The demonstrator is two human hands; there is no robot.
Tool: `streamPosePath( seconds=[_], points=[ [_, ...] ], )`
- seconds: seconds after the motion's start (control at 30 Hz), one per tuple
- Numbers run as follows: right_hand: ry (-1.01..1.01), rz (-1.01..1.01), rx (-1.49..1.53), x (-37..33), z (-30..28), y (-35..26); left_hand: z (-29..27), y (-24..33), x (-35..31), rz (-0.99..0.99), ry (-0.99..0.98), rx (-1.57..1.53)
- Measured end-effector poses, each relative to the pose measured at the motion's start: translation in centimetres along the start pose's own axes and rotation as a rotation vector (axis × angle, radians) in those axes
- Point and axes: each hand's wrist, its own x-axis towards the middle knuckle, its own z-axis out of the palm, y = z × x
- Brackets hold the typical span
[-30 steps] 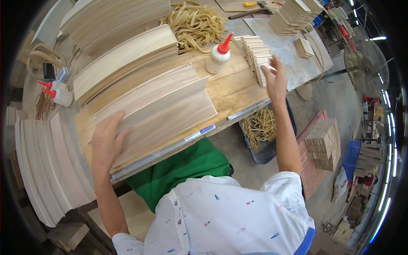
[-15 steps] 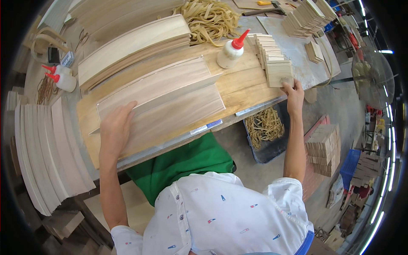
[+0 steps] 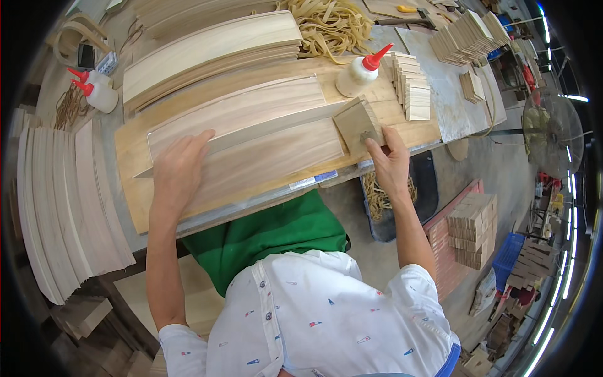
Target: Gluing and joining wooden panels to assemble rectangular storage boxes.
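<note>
My right hand (image 3: 391, 157) pinches a small square wooden piece (image 3: 357, 125) by its lower right corner. That piece is tilted at the right end of a long thin wooden board (image 3: 276, 122), which appears to stand on edge between two flat veneer-like panels. One of these, the near panel (image 3: 276, 151), lies towards me and the far panel (image 3: 245, 107) lies behind. At the left end, my left hand (image 3: 181, 166) is closed over the standing board, its thumb hidden. A white glue bottle (image 3: 357, 76) with a red nozzle stands just behind the square piece.
Small wooden pieces (image 3: 418, 100) form a stepped stack at the right. Behind lie stacked long panels (image 3: 213, 53) and tan rubber bands (image 3: 336, 28). More curved boards (image 3: 59, 207) stand at the left, near two glue bottles (image 3: 100, 97). A dark bin (image 3: 426, 182) sits below the table edge.
My right hand has carried the square wooden piece left from the stepped stack to the right end of the standing board. My left hand has stayed on the board.
</note>
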Motion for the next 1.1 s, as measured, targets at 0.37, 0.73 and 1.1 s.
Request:
streamPosePath(
  seconds=[0.37, 0.73, 1.1],
  points=[
    [-0.07, -0.179, -0.118, -0.5, 0.9, -2.4, 0.3, -0.2, -0.3, 0.03, 0.025, 0.013],
    [-0.107, 0.036, 0.207, 0.1, -1.0, -1.9, -0.4, 0.5, -0.2, 0.029, 0.001, 0.039],
    [0.222, 0.23, -0.475, 10.5, -8.4, 14.8, -2.9, 1.7, -0.5, -0.052, 0.005, 0.046]
  ],
)
